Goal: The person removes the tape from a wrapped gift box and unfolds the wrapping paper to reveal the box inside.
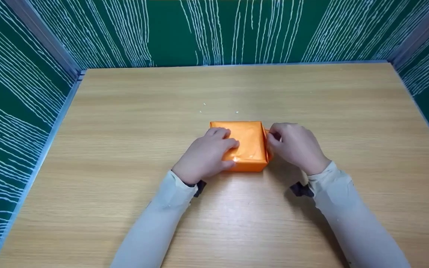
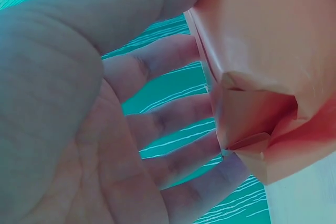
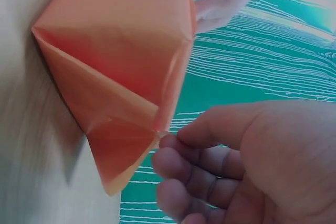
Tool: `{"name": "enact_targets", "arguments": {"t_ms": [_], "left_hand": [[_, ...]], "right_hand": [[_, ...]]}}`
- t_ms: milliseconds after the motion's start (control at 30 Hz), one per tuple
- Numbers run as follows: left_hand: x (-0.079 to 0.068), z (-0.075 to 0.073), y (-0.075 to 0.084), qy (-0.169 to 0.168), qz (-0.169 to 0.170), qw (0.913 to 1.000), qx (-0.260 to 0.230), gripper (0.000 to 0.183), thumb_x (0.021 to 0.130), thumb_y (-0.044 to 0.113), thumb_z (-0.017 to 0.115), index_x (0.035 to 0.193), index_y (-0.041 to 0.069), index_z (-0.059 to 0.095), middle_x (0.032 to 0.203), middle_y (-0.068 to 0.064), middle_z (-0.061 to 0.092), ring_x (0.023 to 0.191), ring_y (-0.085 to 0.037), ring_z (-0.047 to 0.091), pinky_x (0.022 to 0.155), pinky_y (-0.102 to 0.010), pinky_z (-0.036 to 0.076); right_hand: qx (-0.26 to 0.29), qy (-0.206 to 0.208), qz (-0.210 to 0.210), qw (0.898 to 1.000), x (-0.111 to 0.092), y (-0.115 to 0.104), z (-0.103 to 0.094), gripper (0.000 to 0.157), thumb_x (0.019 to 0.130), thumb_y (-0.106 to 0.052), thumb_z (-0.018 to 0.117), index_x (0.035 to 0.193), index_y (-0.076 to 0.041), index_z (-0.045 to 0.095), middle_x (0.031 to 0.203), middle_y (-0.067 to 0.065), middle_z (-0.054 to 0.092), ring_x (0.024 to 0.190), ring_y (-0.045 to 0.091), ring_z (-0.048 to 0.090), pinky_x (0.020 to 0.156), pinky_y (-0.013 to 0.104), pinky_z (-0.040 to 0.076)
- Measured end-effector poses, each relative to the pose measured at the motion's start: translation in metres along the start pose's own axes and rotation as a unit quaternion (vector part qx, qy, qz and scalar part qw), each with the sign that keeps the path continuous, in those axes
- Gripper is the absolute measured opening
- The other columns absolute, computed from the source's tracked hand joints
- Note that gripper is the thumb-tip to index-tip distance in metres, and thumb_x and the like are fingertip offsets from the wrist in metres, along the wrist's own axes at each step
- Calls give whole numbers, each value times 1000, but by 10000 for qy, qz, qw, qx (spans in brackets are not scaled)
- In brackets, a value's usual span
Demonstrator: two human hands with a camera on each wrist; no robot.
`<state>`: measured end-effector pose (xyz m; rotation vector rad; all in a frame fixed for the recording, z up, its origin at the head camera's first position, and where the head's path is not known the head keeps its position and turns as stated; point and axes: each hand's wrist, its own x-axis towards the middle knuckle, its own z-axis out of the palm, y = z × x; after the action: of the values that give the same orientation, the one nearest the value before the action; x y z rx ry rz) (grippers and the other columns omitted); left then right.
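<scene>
A box wrapped in shiny orange paper (image 1: 250,139) sits on the wooden table. My left hand (image 1: 207,152) holds its left part, fingers spread over the top and thumb at the near side. In the left wrist view, the thumb lies on one face of the box and the fingers reach behind it; the paper at this end (image 2: 262,108) has a gaping fold. At the right end, my right hand (image 1: 294,143) pinches the edge of a loose paper flap between thumb and forefinger. Seen from the right wrist, that flap (image 3: 121,150) sticks out in a folded point.
The wooden table (image 1: 143,100) is bordered by green panels (image 1: 169,33) with white wavy lines at the back and sides. A few tiny white bits (image 1: 237,112) lie beyond the box. Each wrist wears a dark strap under a pale sleeve (image 1: 155,223).
</scene>
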<state>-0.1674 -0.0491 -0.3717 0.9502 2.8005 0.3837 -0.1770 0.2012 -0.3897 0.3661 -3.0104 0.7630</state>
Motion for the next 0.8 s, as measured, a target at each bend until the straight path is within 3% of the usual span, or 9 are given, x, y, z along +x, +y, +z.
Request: {"name": "enact_targets", "arguments": {"t_ms": [333, 467, 633, 800], "left_hand": [[2, -1, -1, -68, -10, 10000, -48, 41, 94, 34, 74, 132, 18, 71, 140, -10, 56, 135, -28, 45, 104, -43, 49], [2, -2, -3, -9, 16, 10000, -92, 42, 93, 34, 76, 131, 19, 72, 139, -9, 58, 133, -27, 46, 102, -42, 49], [1, 1, -7, 117, 107, 9998, -136, 41, 91, 34, 76, 129, 17, 72, 135, -7, 58, 130, -26, 47, 95, -42, 52], [1, 3, -9, 181, 187, 9996, -97, 40, 91, 34, 74, 128, 17, 72, 135, -7, 57, 131, -26, 47, 97, -41, 51]], "right_hand": [[-146, -536, 328, 9979, -1, 8, -15, 20, 101, -17, 62, 101, -3, 76, 86, 10, 68, 71, 28, 56, 66, 38, 45], [-253, -562, 411, 9973, -2, 9, -18, 21, 102, -15, 61, 105, -1, 76, 92, 14, 71, 76, 30, 59, 72, 43, 50], [-404, 94, 162, 9990, -9, 1, -22, 19, 101, -13, 60, 104, 1, 73, 93, 15, 69, 77, 31, 60, 72, 47, 54], [-225, 710, -59, 9972, -18, -16, -29, 12, 99, -11, 64, 103, -1, 70, 93, 14, 65, 77, 30, 59, 71, 45, 56]]}}
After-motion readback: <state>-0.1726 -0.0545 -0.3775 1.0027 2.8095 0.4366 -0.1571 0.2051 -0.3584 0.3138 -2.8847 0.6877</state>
